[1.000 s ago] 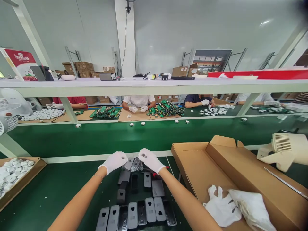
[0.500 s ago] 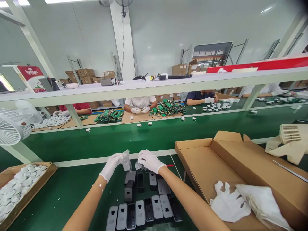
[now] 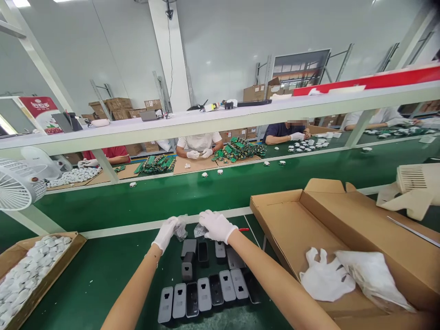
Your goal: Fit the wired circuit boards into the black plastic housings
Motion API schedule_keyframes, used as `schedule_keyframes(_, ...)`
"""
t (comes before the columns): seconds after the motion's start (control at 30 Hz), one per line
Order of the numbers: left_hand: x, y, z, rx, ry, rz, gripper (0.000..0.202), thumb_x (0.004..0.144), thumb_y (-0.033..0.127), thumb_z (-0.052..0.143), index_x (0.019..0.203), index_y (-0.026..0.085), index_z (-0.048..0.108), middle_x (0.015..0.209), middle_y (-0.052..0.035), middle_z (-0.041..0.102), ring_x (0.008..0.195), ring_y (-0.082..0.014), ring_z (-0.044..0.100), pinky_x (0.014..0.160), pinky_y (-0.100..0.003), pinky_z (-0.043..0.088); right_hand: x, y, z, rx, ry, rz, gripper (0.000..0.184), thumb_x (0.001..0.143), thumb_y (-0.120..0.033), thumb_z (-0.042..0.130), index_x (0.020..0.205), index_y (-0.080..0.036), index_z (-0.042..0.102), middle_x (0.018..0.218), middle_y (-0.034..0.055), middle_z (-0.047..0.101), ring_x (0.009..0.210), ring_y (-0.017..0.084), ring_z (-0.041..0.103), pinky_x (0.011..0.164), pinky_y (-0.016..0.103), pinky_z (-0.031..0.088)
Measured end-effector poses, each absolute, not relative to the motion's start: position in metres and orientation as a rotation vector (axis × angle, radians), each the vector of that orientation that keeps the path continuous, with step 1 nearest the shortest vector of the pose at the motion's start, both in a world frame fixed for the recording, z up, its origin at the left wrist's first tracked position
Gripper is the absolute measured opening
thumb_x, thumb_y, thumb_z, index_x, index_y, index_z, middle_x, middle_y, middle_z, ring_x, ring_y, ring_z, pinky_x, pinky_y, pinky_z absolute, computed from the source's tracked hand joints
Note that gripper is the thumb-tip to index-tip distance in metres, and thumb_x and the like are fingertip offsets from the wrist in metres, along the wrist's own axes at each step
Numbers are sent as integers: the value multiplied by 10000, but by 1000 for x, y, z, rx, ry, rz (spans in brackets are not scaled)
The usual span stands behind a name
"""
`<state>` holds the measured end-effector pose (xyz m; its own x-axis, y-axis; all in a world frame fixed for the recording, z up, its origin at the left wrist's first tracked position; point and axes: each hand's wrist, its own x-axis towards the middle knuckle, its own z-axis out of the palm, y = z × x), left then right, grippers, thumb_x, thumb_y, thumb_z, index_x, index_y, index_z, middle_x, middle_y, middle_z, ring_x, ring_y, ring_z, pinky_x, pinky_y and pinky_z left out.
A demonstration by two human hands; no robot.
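My gloved left hand (image 3: 167, 233) is closed on a crumpled piece of clear plastic wrap (image 3: 181, 228) above the far side of the green bench. Beside it, my gloved right hand (image 3: 218, 226) has its fingers curled down against another bit of clear plastic (image 3: 200, 230); its fingertips are partly hidden. Just below both hands stand grey and black housings, among them a grey one (image 3: 189, 248) and an open black one (image 3: 203, 253). Closer to me runs a row of several slim housings, grey ones (image 3: 204, 294) mixed with black ones (image 3: 216, 289).
A cardboard tray of white round parts (image 3: 32, 270) is at left. On the right, a large open cardboard box (image 3: 285, 215) holds a white glove (image 3: 326, 277) and a white bag (image 3: 371, 277). Beyond the green conveyor belt (image 3: 165, 195), co-workers sit by heaps of circuit boards (image 3: 240, 149).
The plastic in my left hand has gone from upright to more crumpled and lower. Small white parts on the belt have shifted right. My view has tilted slightly.
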<state>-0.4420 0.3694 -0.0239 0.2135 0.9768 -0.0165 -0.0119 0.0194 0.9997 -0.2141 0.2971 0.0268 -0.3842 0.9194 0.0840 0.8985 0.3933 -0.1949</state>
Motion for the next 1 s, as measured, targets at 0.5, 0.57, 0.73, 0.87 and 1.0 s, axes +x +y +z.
schedule_keyframes(0.5, -460, 342, 49, 1128, 821, 1222, 328, 740, 411, 683, 826, 104, 605, 932, -104, 672, 894, -200, 635, 851, -366, 484, -209, 295, 60, -1531, -2121, 594, 256, 824, -330, 435, 879, -186, 640, 954, -24, 611, 789, -4, 453, 730, 108, 286)
schedule_keyframes(0.57, -453, 340, 55, 1088, 784, 1272, 285, 814, 409, 613, 830, 127, 581, 831, -44, 638, 793, -148, 608, 808, -352, 486, -209, 293, 67, -1525, -1958, 686, 248, 792, -332, 464, 858, -177, 645, 888, -32, 618, 714, -20, 427, 677, 97, 253)
schedule_keyframes(0.73, -415, 320, 70, 1038, 702, 1354, 241, 852, 374, 582, 883, 135, 588, 944, -69, 618, 910, -161, 570, 855, -358, 462, -230, 289, 77, -1439, -1507, 844, 297, 758, -342, 477, 887, -116, 621, 841, 0, 614, 681, -23, 442, 668, 82, 313)
schedule_keyframes(0.87, -369, 293, 77, 963, 646, 1390, 243, 784, 316, 652, 912, 130, 562, 999, -74, 612, 920, -164, 576, 843, -335, 460, -253, 274, 77, -1250, -1280, 963, 422, 780, -441, 463, 955, -86, 608, 835, 24, 623, 714, -3, 509, 729, 109, 413)
schedule_keyframes(1.0, -332, 278, 84, 784, 622, 1427, 281, 747, 357, 646, 807, 190, 429, 682, 37, 528, 612, -100, 542, 624, -241, 452, -262, 242, 76, -1047, -1138, 996, 431, 736, -484, 561, 893, -92, 650, 957, 45, 641, 851, 31, 566, 875, 152, 467)
